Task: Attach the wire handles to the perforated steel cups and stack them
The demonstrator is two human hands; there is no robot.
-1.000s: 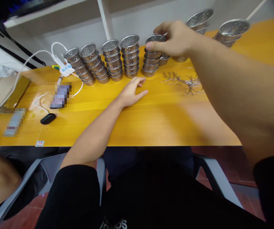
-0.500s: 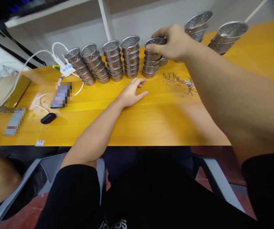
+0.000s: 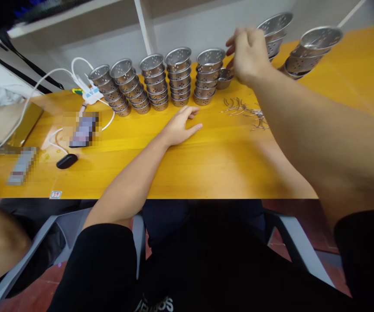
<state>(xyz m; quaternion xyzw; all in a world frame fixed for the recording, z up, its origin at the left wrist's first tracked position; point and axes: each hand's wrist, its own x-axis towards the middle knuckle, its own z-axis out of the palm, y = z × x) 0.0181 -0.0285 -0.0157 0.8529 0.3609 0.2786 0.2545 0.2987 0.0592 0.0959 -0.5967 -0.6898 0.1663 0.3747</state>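
- Left hand [image 3: 177, 128] is resting on the table [image 3: 206, 173], midway between its near and far edges; I am seeing its thumb spread from the fingers and nothing held.
- Thin curved metal pieces [image 3: 258, 113] are lying in a loose scatter, right of that hand and partly hidden by the right forearm.
- Right hand [image 3: 248, 56] is hovering toward the far edge, just right of the nearest stack of perforated metal cups [image 3: 206, 76]; its digits are standing a little apart, gripping nothing I can see.
- Beside that stack, a low single cup [image 3: 225, 80] is sitting under the right fingertips; I cannot tell whether they are touching it.
- Four more cup stacks [image 3: 155, 86] are standing to the left in a row along the far edge, before the wall [image 3: 190, 28].
- Farther right, past the right hand, two stacks of wider cups [image 3: 310, 52] are appearing to lean, though I cannot tell how much of that is the lens.
- I am judging the step as handling among the stacks, at a point with the right hand free. From here, any grip on a cup would be calling for one rim between thumb and fingers and a straight lift, with the wrist staying wide of the neighbouring rims; brushing a tall stack could be tipping it.
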